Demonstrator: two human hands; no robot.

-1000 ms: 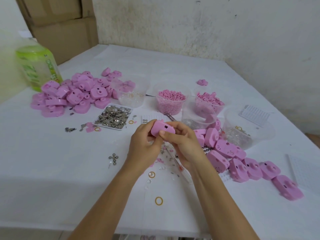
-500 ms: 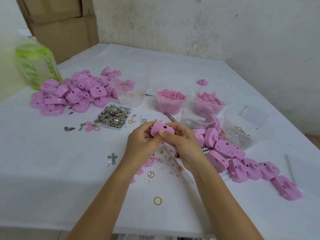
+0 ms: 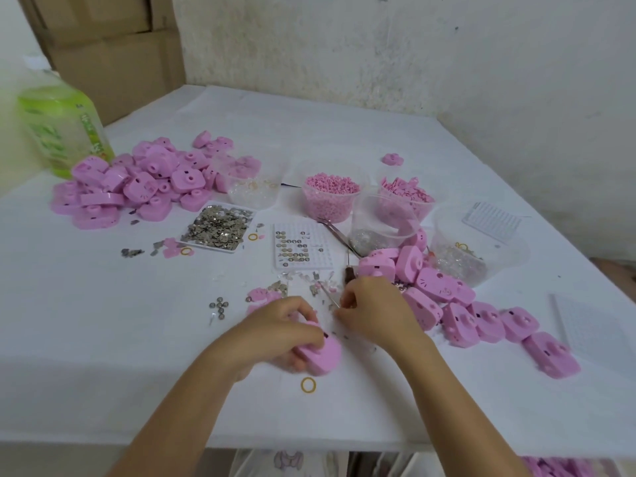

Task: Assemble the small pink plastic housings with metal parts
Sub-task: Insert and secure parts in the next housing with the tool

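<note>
On the tabletop (image 3: pixel 103 339), toward its near edge, the left hand (image 3: pixel 278 325) grips 1 pink housing (image 3: pixel 320 356). The right hand (image 3: pixel 375 311) curls beside scattered metal parts (image 3: pixel 315 290); whether it pinches 1 is unclear. A fumbled pick could scatter them.

A big green bottle (image 3: pixel 62 122) is standing at the far left edge of the white table (image 3: pixel 103 373). Brown cardboard boxes (image 3: pixel 110 46) are sitting stacked behind it, and a stained pale wall (image 3: pixel 413 46) is running along the far side.
</note>
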